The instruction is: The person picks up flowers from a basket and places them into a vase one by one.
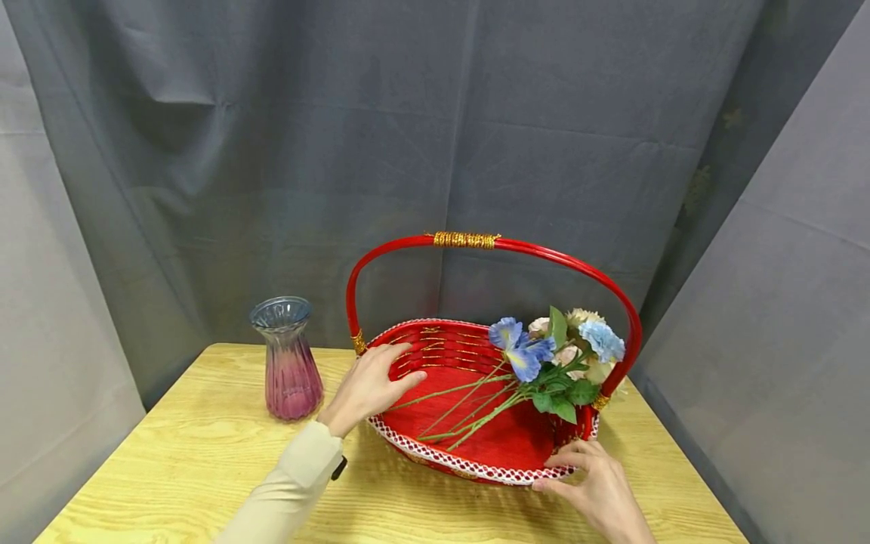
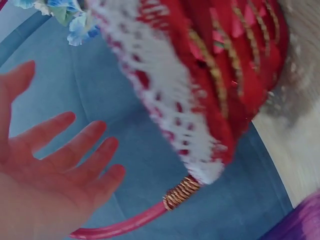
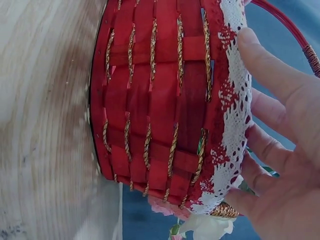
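Observation:
A red woven basket (image 1: 448, 458) with white lace trim and an arched handle (image 1: 544, 251) stands on the table. Over its left end hovers my left hand (image 1: 370, 384), fingers extended and holding nothing; the left wrist view shows its palm apart from the lace. My right hand (image 1: 595, 483) grips the front right rim. In the right wrist view the thumb (image 3: 257, 50) lies on the outer lace, while the other fingers reach inside. Artificial flowers lie in the basket, stems pointing left: a blue iris (image 1: 522, 351), a pale blue bloom (image 1: 601, 340) and cream blossoms among green leaves.
A ribbed glass vase (image 1: 292, 370), blue at the top and purple-pink below, stands left of the basket. The wooden table (image 1: 156, 461) meets a grey curtain (image 1: 285, 174) behind, with pale cloth panels on both sides.

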Demonstrator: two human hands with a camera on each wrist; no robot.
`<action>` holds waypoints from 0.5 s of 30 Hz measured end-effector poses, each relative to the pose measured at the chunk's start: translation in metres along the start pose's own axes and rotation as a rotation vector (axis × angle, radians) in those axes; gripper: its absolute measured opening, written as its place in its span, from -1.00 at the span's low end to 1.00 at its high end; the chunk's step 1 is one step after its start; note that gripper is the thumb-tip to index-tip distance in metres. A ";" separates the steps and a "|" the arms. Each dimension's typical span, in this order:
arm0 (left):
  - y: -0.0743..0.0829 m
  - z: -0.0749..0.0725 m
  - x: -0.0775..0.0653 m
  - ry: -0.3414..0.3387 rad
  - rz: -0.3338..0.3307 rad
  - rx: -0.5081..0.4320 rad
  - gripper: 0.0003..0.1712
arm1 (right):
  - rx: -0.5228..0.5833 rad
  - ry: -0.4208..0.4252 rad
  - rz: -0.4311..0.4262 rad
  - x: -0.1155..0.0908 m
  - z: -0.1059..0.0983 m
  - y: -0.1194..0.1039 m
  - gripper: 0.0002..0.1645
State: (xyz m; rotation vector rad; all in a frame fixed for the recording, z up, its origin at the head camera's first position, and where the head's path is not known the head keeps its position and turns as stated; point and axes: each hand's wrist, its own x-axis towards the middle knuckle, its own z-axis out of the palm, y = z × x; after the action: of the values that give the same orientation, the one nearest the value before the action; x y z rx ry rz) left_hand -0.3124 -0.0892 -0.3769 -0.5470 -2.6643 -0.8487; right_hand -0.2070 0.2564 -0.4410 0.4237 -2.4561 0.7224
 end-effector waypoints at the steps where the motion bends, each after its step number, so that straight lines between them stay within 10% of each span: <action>1: 0.002 -0.001 0.002 -0.009 -0.002 -0.015 -0.29 | -0.001 0.003 -0.002 0.000 0.000 0.000 -0.66; 15: 0.019 -0.007 0.037 -0.150 -0.143 -0.359 -0.74 | 0.020 0.021 0.003 -0.001 0.002 -0.001 -0.66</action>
State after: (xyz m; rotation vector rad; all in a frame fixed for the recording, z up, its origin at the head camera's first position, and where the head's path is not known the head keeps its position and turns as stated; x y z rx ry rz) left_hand -0.3357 -0.0697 -0.3481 -0.5212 -2.7228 -1.3954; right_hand -0.2062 0.2545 -0.4423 0.4184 -2.4319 0.7497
